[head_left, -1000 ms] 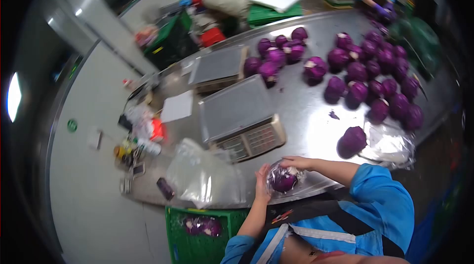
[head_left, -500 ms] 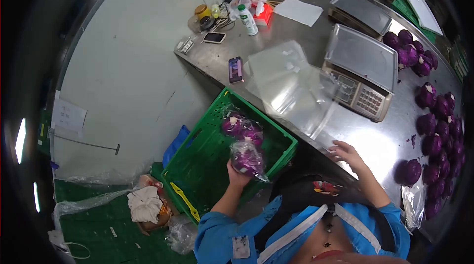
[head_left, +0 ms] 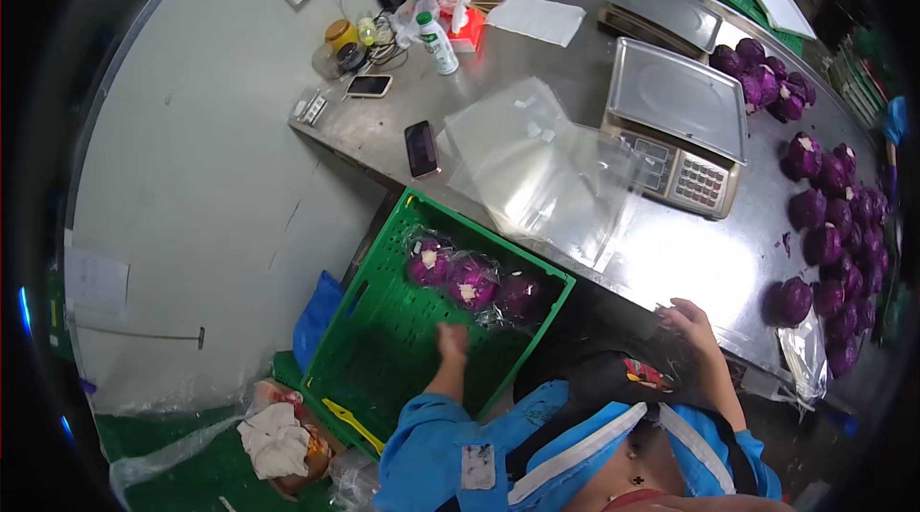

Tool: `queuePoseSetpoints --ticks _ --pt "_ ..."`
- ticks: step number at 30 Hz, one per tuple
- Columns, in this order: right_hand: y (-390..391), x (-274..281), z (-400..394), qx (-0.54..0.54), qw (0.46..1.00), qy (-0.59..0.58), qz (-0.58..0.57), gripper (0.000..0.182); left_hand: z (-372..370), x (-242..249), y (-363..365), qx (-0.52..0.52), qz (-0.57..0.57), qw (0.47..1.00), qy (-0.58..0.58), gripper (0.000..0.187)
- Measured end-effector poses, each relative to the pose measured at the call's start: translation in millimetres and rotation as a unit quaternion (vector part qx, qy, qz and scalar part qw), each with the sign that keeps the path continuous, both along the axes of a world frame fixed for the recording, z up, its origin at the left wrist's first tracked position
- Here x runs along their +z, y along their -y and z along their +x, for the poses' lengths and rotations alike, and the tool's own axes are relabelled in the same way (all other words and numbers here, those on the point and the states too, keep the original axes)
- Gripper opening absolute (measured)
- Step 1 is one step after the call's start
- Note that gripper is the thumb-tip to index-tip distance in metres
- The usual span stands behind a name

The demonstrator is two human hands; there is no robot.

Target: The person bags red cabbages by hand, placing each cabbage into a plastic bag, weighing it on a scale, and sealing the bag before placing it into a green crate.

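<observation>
My left hand [head_left: 452,340] is over the green plastic crate [head_left: 388,340], holding nothing, its fingers slightly blurred. Three bagged purple cabbages lie along the crate's far side: one on the left [head_left: 428,261], one in the middle [head_left: 472,282] and a darker one on the right [head_left: 518,295]. By the steel table's near edge, my right hand [head_left: 688,322] has its fingers loosely apart, with no object plainly in it. Beyond it, a stack of clear plastic bags [head_left: 537,167] lies on the steel table [head_left: 383,143].
A weighing scale [head_left: 676,110] stands beyond the bags, a second scale [head_left: 661,9] behind it. Several unbagged purple cabbages [head_left: 839,215] line the right side. A phone [head_left: 421,148], a white bottle [head_left: 437,43] and a tissue box [head_left: 467,31] sit at the left.
My left hand has let go of the bagged cabbage, which now lies at the right of the other two, and has drawn back from it. My right hand is slightly farther right.
</observation>
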State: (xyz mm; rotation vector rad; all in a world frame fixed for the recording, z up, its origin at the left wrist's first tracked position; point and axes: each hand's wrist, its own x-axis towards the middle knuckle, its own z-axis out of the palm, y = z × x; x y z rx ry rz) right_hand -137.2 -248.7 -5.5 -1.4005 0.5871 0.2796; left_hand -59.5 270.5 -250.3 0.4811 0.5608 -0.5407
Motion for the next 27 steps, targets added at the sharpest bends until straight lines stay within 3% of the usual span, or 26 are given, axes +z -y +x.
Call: queuePoseSetpoints --ticks 1,2,3,5,7,9,10,11,13,15,16,17,18,19,21,22,23,25,26,27 --pt "4 -2 -13 -0.057 0.998 -0.007 0.004 0.040 7 28 -7 0.177 0.414 0.890 -0.074 0.058" --pt "5 8 -19 -0.102 0.994 -0.039 -0.021 0.040 32 57 4 0.259 0.436 0.861 -0.049 0.066" --pt "16 2 -34 -0.113 0.992 -0.041 -0.031 0.040 65 54 14 0.236 0.437 0.867 -0.037 0.066" --pt "24 1 -52 -0.148 0.985 -0.051 -0.075 0.040 140 43 55 0.319 0.558 0.764 -0.057 0.077" --pt "27 3 -64 -0.199 0.976 -0.045 -0.079 0.039 156 105 100 0.284 0.515 0.805 -0.075 0.086" --pt "33 5 -69 -0.222 0.973 -0.038 -0.050 0.038 170 76 92 0.170 0.667 0.719 0.097 0.092" --pt "37 12 -67 -0.218 0.972 -0.054 -0.062 0.039 176 64 82 0.132 0.749 0.644 0.085 0.091" --pt "46 2 -70 -0.219 0.974 -0.021 -0.058 0.039 173 62 76 0.066 0.765 0.639 0.048 0.088" --pt "66 -1 -68 -0.254 0.963 0.012 -0.083 0.040 155 92 88 0.087 0.726 0.672 0.121 0.078" --pt "104 -25 -73 -0.302 0.913 0.015 -0.275 0.050 167 63 59 0.099 0.685 0.682 0.236 0.066" --pt "123 -26 -77 -0.330 0.850 -0.021 -0.409 0.057 168 80 70 0.075 0.768 0.586 0.248 0.062" --pt "158 -42 -88 -0.357 0.761 0.080 -0.536 0.066 159 123 90 0.056 0.837 0.482 0.254 0.058" --pt "180 -22 -91 -0.420 0.748 0.064 -0.510 0.075 156 159 118 0.110 0.816 0.432 0.368 0.054" --pt "205 -11 -98 -0.431 0.688 0.033 -0.584 0.081 148 199 157 0.124 0.785 0.451 0.406 0.051" --pt "241 9 -106 -0.522 0.707 -0.021 -0.476 0.085 158 208 203 0.008 0.583 0.656 0.480 0.044" --pt "256 15 -109 -0.497 0.688 -0.096 -0.519 0.087 150 230 240 -0.090 0.587 0.657 0.465 0.033" --pt "272 13 -113 -0.475 0.653 -0.147 -0.571 0.085 140 248 277 -0.145 0.618 0.601 0.486 0.028" --pt "299 6 -124 -0.476 0.769 -0.134 -0.406 0.076 155 220 318 -0.250 0.561 0.616 0.492 0.027" --pt "302 -8 -122 -0.442 0.774 -0.129 -0.434 0.070 161 212 336 -0.248 0.557 0.615 0.499 0.027" --pt "300 -22 -119 -0.406 0.777 -0.124 -0.465 0.064 165 204 354 -0.221 0.503 0.698 0.459 0.027"
